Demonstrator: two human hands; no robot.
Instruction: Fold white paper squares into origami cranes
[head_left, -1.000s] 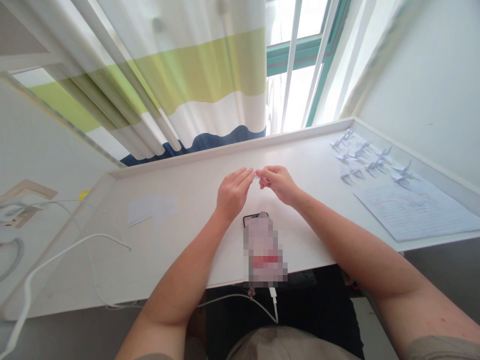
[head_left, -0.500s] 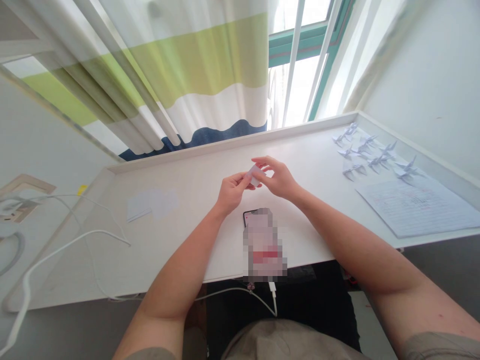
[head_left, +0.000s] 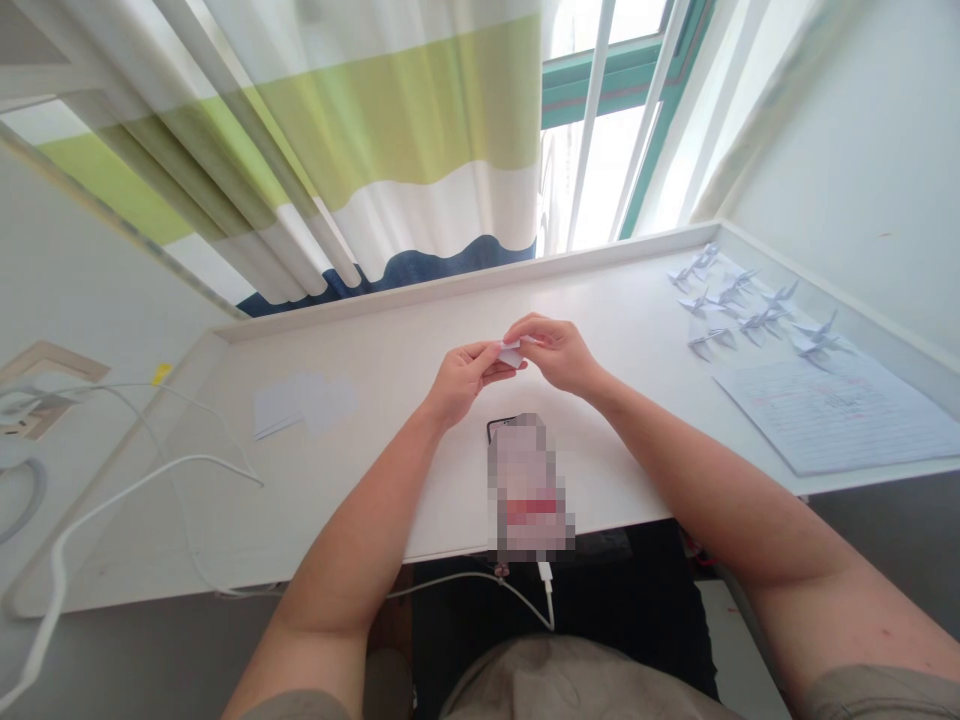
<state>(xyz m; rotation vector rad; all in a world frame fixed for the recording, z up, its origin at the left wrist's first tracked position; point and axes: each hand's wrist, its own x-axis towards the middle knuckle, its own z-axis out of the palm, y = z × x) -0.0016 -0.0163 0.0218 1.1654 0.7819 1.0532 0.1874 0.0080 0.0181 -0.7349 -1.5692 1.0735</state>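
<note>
A small folded piece of white paper [head_left: 511,355] is held between my two hands above the middle of the desk. My left hand [head_left: 463,380] pinches its left side, thumb on top and fingers beneath. On the other side, my right hand [head_left: 556,350] has its thumb and fingers closed on the paper's upper right edge. The fingers cover much of the paper, so its exact folds are hard to make out. Just below the hands lies a phone [head_left: 525,480], its screen blurred out, with a white cable plugged into its near end.
Several folded paper cranes [head_left: 761,315] stand at the desk's back right, beside a written sheet of paper [head_left: 847,415]. Loose white paper pieces [head_left: 279,408] lie at the left. A white cable [head_left: 150,478] crosses the left side. Curtains [head_left: 420,130] hang behind the raised desk edge.
My right hand's fingers have closed in on the paper's upper edge. The paper's visible face looks smaller and tilted differently. The other things stay in place.
</note>
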